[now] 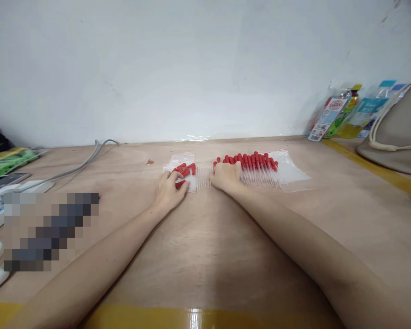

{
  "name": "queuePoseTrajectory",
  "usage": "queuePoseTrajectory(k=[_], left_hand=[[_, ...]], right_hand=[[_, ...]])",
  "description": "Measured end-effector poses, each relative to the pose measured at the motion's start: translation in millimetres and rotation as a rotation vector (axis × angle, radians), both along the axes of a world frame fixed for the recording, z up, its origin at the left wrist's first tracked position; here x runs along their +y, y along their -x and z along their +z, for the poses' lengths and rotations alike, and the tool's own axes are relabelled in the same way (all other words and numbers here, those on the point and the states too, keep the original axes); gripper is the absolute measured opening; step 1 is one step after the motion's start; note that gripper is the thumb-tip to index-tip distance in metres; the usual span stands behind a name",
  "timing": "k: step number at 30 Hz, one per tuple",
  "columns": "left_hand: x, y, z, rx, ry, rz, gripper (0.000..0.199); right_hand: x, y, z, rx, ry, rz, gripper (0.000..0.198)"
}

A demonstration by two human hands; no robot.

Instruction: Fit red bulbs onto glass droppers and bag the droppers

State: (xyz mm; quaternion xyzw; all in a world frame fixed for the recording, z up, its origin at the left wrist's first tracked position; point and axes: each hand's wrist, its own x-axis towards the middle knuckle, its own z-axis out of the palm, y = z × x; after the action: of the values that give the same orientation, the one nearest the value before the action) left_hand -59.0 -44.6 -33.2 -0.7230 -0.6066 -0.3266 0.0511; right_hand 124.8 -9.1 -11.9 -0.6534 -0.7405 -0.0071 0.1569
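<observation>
My left hand (pixel 169 188) rests at the near left side of a small clear plastic bag, its fingers curled around a red rubber bulb (pixel 180 184). More loose red rubber bulbs (pixel 187 172) lie on the bag just beyond the fingertips. Bare thin glass tubes (pixel 203 177) stand side by side in a row between my hands. My right hand (pixel 226 175) is closed at the right end of these tubes; what its fingers hold is hidden. To its right lies a row of glass droppers (pixel 258 171) with red bulbs on their far ends.
A flat clear plastic bag (pixel 292 169) lies under the right end of the droppers. Bottles and a carton (pixel 328 119) stand against the wall at right, beside a grey-brown bag (pixel 397 123). At left are a grey cable (pixel 71 167), a green package (pixel 12 162) and a blurred-out dark item (pixel 53 233).
</observation>
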Motion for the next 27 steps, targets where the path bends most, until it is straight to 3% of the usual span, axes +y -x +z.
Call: queuePoseTrajectory(k=[9, 16, 20, 24, 27], left_hand=[[2, 1, -0.5, -0.001, 0.107, 0.029, 0.012], [-2, -1, 1.6, 0.093, -0.071, -0.068, 0.009], [-5, -4, 0.3, 0.06, -0.151, -0.217, 0.01], [-11, -12, -2.9, 0.005, -0.187, -0.416, 0.014], [-17, -20, -3.3, -0.006, -0.218, -0.492, 0.018]], right_hand=[[12, 14, 10, 0.035, 0.205, -0.098, 0.017], [3, 3, 13, 0.062, 0.175, -0.051, 0.022], [-15, -20, 5, 0.154, -0.019, 0.034, 0.027], [-36, -57, -22, 0.322, -0.356, 0.314, 0.02], [-51, -82, -38, 0.325, -0.508, 0.454, 0.02]])
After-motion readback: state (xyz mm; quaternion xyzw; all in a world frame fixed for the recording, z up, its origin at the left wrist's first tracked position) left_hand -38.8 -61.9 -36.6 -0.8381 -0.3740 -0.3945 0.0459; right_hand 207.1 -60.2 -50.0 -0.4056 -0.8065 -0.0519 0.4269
